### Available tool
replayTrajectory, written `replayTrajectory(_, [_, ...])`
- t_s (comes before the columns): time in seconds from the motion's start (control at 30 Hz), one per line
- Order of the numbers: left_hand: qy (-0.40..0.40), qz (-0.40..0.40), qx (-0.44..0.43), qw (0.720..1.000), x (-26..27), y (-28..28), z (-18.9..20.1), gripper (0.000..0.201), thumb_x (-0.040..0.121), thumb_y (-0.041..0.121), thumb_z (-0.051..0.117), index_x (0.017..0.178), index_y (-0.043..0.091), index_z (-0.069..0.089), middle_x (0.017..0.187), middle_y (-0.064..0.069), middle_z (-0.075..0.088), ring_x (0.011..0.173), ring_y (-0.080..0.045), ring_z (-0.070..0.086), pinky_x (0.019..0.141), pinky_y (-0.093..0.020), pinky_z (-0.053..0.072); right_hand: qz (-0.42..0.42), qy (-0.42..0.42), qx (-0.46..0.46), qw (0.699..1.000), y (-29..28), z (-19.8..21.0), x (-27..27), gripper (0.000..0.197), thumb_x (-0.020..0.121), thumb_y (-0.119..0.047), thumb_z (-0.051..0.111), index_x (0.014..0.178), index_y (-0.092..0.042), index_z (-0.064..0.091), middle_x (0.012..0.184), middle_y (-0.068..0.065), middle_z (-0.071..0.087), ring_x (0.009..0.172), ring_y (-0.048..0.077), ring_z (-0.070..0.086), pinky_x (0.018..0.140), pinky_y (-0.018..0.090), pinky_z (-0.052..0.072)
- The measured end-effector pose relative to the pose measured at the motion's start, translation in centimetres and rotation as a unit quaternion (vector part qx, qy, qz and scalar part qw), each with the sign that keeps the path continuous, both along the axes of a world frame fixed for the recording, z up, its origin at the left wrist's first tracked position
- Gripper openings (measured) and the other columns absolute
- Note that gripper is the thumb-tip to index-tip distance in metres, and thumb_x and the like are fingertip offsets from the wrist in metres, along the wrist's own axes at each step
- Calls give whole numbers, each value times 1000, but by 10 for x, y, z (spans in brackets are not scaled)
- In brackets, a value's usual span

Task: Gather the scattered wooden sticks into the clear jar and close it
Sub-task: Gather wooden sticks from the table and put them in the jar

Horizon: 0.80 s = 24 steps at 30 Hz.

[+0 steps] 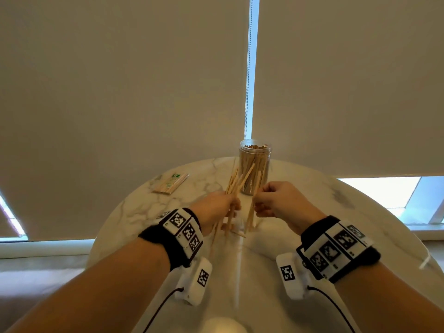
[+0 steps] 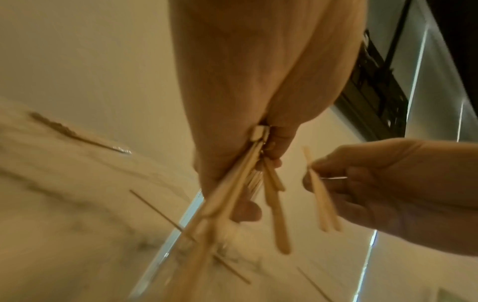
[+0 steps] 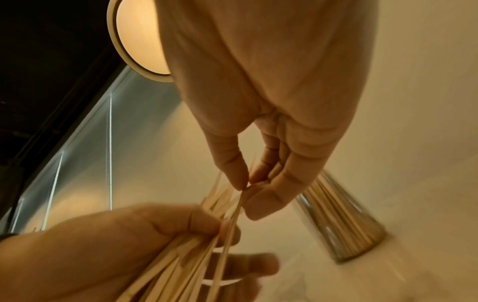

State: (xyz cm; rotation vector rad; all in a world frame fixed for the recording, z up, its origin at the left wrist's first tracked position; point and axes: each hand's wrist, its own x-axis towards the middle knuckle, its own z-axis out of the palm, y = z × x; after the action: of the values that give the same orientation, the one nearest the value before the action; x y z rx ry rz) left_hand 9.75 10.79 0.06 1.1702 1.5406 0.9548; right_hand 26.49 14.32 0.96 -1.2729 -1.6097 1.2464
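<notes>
The clear jar (image 1: 254, 167) stands open at the far middle of the round marble table (image 1: 336, 212), packed with upright wooden sticks. My left hand (image 1: 217, 209) grips a fanned bundle of wooden sticks (image 1: 234, 182) just in front of the jar, raised above the table. My right hand (image 1: 276, 200) is close beside it and pinches a couple of sticks (image 1: 251, 216) between thumb and fingers. In the left wrist view the bundle (image 2: 230, 196) runs through my left hand, and the right hand (image 2: 383, 188) holds its sticks (image 2: 322, 200). The right wrist view shows the jar (image 3: 341, 220) behind my pinching fingertips (image 3: 243, 188).
A small wrapped pack of thin sticks (image 1: 171, 183) lies at the table's far left. A loose stick (image 1: 236, 233) rests on the marble under my hands, and thin skewers (image 2: 160, 214) lie there too. A pale round object (image 1: 223, 325) sits at the near edge. Roller blinds hang behind.
</notes>
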Motion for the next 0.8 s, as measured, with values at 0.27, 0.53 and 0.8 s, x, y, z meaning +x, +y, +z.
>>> replayTrajectory(0.27, [-141, -14, 127, 982, 7, 27, 1, 23, 106, 24, 41, 127, 15, 41, 71, 0, 46, 51, -8, 40, 47, -24, 40, 19, 5, 126, 992, 37, 17, -26, 5, 87, -20, 74, 86, -15, 72, 80, -4, 71, 79, 11, 64, 67, 23, 43])
replayTrajectory(0.53, [19, -180, 145, 973, 0, 48, 3, 27, 99, 45, 52, 81, 24, 50, 63, 7, 45, 48, -7, 34, 44, -21, 32, -89, 12, 291, 953, 80, 61, -10, 42, 99, -54, 48, 134, -30, 51, 133, -8, 54, 117, 10, 53, 95, 30, 42])
replayTrajectory(0.8, [-30, -190, 189, 963, 15, 62, 9, 21, 101, 31, 52, 86, 17, 50, 57, 5, 40, 47, -10, 33, 44, -24, 32, 96, -92, 151, 979, 71, 56, -27, 51, 100, -60, 39, 111, -22, 71, 104, -7, 74, 100, 16, 69, 94, 43, 54])
